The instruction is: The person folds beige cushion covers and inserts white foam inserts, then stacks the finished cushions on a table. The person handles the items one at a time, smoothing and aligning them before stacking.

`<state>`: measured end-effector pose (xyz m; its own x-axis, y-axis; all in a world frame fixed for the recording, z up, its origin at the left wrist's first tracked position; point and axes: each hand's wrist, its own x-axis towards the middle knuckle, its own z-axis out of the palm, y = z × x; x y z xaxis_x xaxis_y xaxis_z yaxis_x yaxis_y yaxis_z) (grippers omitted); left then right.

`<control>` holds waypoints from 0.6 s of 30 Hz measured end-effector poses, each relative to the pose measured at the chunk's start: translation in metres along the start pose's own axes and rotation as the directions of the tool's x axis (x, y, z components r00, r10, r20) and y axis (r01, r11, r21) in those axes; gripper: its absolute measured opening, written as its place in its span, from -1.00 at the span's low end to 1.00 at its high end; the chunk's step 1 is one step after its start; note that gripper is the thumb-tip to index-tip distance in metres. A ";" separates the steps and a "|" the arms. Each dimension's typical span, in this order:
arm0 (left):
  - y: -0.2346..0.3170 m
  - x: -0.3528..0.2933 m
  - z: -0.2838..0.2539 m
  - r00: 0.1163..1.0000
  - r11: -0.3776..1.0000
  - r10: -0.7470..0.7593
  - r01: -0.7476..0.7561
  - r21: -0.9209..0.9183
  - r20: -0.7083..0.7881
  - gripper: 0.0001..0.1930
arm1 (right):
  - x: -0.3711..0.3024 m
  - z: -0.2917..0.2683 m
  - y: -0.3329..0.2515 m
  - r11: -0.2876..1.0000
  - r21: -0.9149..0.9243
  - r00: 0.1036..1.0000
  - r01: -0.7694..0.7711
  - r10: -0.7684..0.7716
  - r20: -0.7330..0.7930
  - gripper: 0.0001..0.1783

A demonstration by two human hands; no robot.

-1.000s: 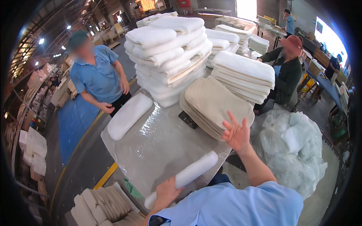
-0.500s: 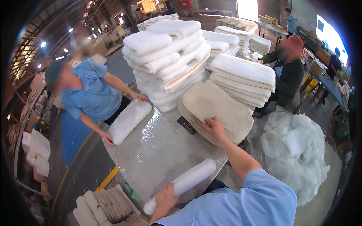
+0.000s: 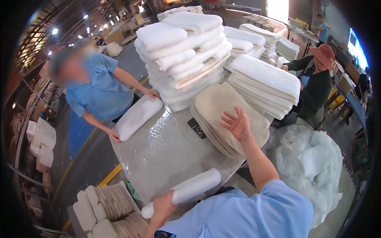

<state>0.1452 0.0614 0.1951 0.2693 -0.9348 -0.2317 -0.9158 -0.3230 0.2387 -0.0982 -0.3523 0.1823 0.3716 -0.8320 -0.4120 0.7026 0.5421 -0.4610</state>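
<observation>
My left hand (image 3: pixel 164 204) is wrapped around a long white padded pad (image 3: pixel 197 185) at the near edge of the plastic-covered table (image 3: pixel 158 158). Palm up, with its fingers spread, my right hand (image 3: pixel 238 125) is held over a stack of beige fabric covers (image 3: pixel 216 103) and holds nothing. Whether it touches the top cover I cannot tell. A dark phone-like object (image 3: pixel 196 128) lies against the left side of that stack. Across the table at left, a co-worker in blue has both hands on another white pad (image 3: pixel 139 118).
Tall piles of folded white pads (image 3: pixel 182 59) stand at the back, with a neater white stack (image 3: pixel 264 85) to their right. A clear plastic bag of white filling (image 3: pixel 309 162) sits at right. Beige finished pads (image 3: pixel 103 202) are stacked at lower left. Another person sits beyond, at right.
My right hand has come off the edge of the beige covers and turned palm up with fingers spread. My left hand has shifted slightly left with the white pad.
</observation>
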 end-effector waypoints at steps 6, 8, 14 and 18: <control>-0.005 0.020 0.005 0.994 0.996 0.090 -0.092 -0.015 -0.068 -0.45 | 0.010 -0.033 0.027 -0.210 -0.897 0.856 0.388 -0.280 0.435 -0.58; -0.009 0.023 -0.002 0.998 0.998 0.062 -0.062 -0.014 -0.020 -0.47 | 0.005 -0.033 0.048 -0.204 -0.889 0.787 0.410 -0.413 0.458 -0.63; -0.024 0.028 -0.029 0.999 1.000 0.020 -0.021 0.011 0.035 -0.59 | 0.007 -0.031 0.062 -0.079 -0.896 0.760 0.436 -0.501 0.414 -0.71; -0.040 0.028 -0.048 0.996 0.993 0.087 -0.085 0.079 -0.025 -0.59 | 0.014 -0.040 0.060 -0.121 -0.920 0.795 0.372 -0.470 0.383 -0.69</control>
<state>0.2036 0.0405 0.2243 0.1961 -0.9627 -0.1865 -0.9559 -0.2301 0.1825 -0.0749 -0.3267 0.1174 0.1979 -0.9616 0.1902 -0.5052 -0.2663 -0.8209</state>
